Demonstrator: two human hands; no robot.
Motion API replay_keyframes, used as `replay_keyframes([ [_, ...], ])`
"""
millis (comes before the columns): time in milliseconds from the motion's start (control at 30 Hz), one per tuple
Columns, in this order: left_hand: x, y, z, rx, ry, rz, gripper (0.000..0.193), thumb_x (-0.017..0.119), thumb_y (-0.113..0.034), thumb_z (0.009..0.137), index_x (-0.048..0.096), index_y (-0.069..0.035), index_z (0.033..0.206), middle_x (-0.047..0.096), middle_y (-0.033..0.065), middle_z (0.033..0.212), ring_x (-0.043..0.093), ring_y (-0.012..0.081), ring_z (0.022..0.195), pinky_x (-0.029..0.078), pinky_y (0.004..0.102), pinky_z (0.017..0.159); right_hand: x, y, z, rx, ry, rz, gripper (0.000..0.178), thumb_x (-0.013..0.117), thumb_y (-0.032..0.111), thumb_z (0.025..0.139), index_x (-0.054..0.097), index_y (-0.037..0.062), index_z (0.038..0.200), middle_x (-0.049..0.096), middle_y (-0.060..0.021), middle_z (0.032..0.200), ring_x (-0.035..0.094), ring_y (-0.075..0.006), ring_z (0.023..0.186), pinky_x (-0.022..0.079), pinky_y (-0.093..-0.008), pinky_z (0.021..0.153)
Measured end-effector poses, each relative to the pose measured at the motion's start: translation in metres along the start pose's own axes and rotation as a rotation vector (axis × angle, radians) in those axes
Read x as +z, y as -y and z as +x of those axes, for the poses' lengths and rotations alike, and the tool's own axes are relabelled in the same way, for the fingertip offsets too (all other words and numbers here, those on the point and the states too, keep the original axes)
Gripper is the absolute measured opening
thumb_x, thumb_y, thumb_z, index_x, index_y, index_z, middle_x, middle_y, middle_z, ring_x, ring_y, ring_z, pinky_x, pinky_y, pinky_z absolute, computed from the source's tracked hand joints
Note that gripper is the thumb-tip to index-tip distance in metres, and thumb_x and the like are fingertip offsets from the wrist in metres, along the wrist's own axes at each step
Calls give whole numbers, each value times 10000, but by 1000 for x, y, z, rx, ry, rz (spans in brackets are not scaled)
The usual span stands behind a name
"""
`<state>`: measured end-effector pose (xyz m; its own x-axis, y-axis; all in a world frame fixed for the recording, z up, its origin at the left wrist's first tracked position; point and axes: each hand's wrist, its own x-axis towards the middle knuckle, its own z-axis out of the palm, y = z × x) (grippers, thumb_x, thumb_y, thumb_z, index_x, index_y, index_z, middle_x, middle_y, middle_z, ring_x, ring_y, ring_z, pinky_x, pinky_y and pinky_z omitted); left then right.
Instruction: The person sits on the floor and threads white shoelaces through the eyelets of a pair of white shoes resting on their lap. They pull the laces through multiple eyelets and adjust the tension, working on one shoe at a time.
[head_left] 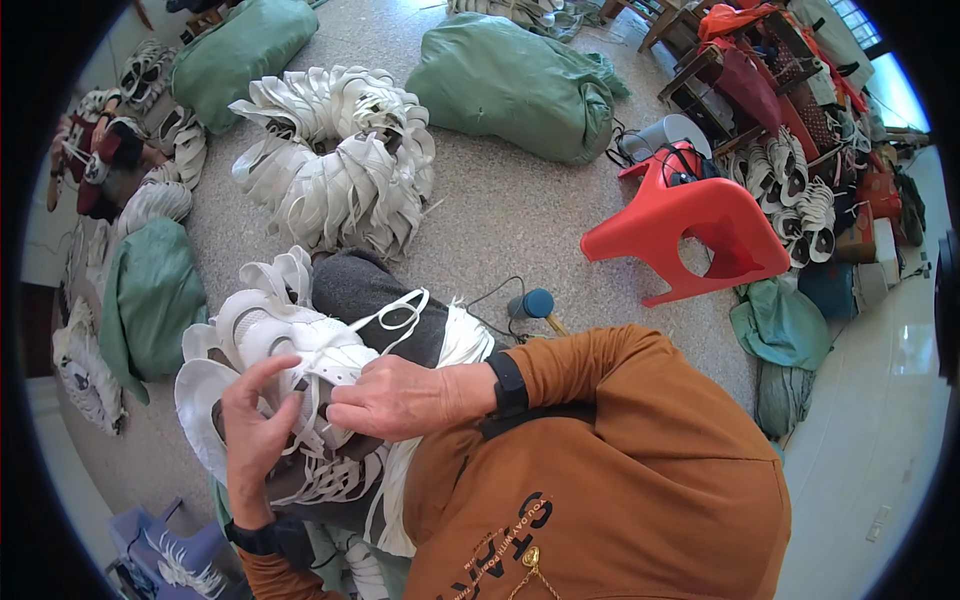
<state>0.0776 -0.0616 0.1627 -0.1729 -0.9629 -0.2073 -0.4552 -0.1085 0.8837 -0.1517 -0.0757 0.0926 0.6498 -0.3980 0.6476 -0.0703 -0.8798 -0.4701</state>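
Observation:
A stack of white shoe uppers (275,330) lies across my lap, with loose laces over it. My left hand (255,425) is at the stack's near left side, thumb and index finger apart in a curve beside an upper. Pressed against the eyelet strip (338,376) of that upper is my right hand (395,398), its fingers curled into a pinch. What those fingertips hold is hidden. One white shoelace (405,312) loops up beyond my right hand, and a bundle of white laces (465,338) hangs over my dark trouser leg (375,290).
A ring of white uppers (345,190) lies on the floor ahead, near green sacks (510,85). To the right are a tipped red stool (690,225) and a blue-topped round object (537,303) with a cable beside it. Another person (115,165) sits far left among more uppers.

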Motion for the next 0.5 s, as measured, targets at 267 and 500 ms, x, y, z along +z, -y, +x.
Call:
replay_keyframes([
  [267,13,22,6,75,-48,70,438,727,-36,813,651,-29,1245,689,91,1169,607,174,1127,454,297,997,20,-17,-8,275,-52,281,103,653,36,881,609,44,973,586,-77,720,628,-229,595,497,-321,544],
  [500,23,42,0,29,-96,-233,485,777,-10,805,633,-33,1267,632,55,1239,564,142,1164,420,286,1038,5,-19,-2,944,-125,1100,99,604,130,1005,625,35,990,596,29,741,519,-15,595,410,-188,504],
])
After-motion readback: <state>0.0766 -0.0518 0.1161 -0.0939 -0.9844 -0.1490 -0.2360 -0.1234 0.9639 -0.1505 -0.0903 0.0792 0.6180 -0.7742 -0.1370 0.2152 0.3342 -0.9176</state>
